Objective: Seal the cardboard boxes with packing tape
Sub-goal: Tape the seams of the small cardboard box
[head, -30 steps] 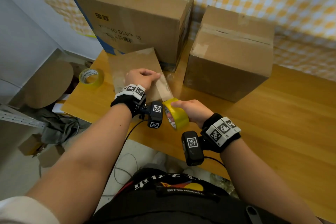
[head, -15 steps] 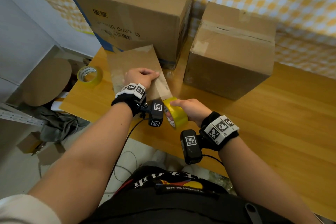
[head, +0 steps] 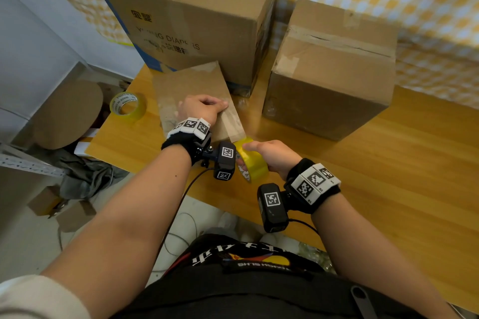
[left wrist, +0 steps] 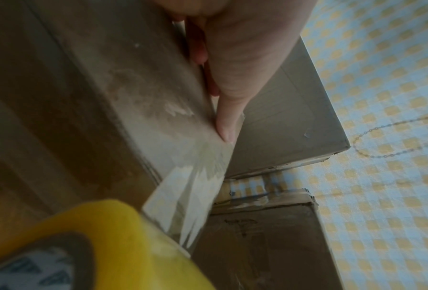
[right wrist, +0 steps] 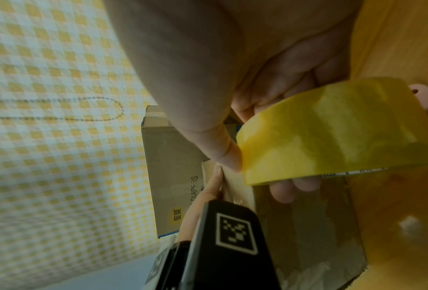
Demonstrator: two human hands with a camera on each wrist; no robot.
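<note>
Yellow tape roll (head: pixel 252 163) standing on edge just in front of the flat cardboard box (head: pixel 191 90), right hand (head: pixel 274 156) curled around it, clear strip (head: pixel 233 124) stretched from roll to box, left hand (head: pixel 202 109) pressing the strip's far end onto the cardboard.

Left hand (left wrist: pixel 242 49) reaching down from the top edge, one fingertip (left wrist: pixel 225 133) pressed on the near corner of a flat brown box (left wrist: pixel 123 94). Clear tape (left wrist: pixel 190 196) stretched from under that fingertip down to a yellow tape roll (left wrist: pixel 103 235), blurred and large at the bottom left. Behind, two cardboard boxes, one (left wrist: pixel 287 125) above the other (left wrist: pixel 265 245), against a yellow-and-white checked cloth (left wrist: pixel 386 78).
</note>
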